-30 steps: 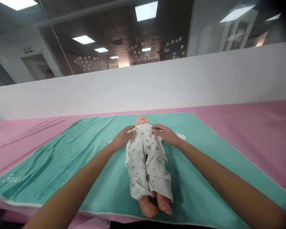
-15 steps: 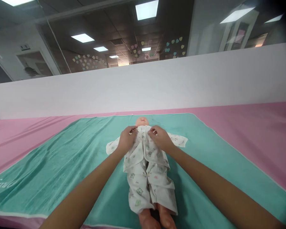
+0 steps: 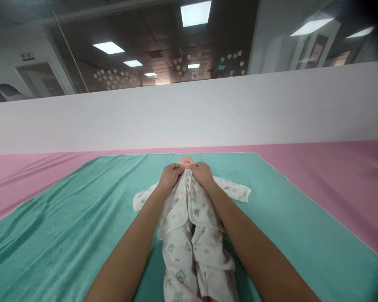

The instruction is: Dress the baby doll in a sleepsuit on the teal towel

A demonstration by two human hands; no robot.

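A baby doll (image 3: 185, 161) lies on its back, head toward the wall. It wears a white printed baby jacket (image 3: 201, 209) with its long sleeves spread to both sides, and matching printed trousers (image 3: 180, 268). At the neck, my left hand (image 3: 171, 174) pinches the jacket's front edge on the left side. My right hand (image 3: 203, 173) is closed on the other front edge, close beside it. The two front edges run side by side down the chest and part toward the hem. My fingertips hide the neckline fastening, if there is one.
Under the doll spreads a teal blanket (image 3: 82, 226) with a pale border and some creases. Pink cloth (image 3: 340, 176) shows on either side of it. A low white wall (image 3: 145, 121) stands behind, with a glass pane (image 3: 164, 46) reflecting ceiling lights.
Both hands have moved up and closer together at the doll's neck, drawing the jacket's front edges nearer each other. The view has shifted so the doll's feet are now out of frame.
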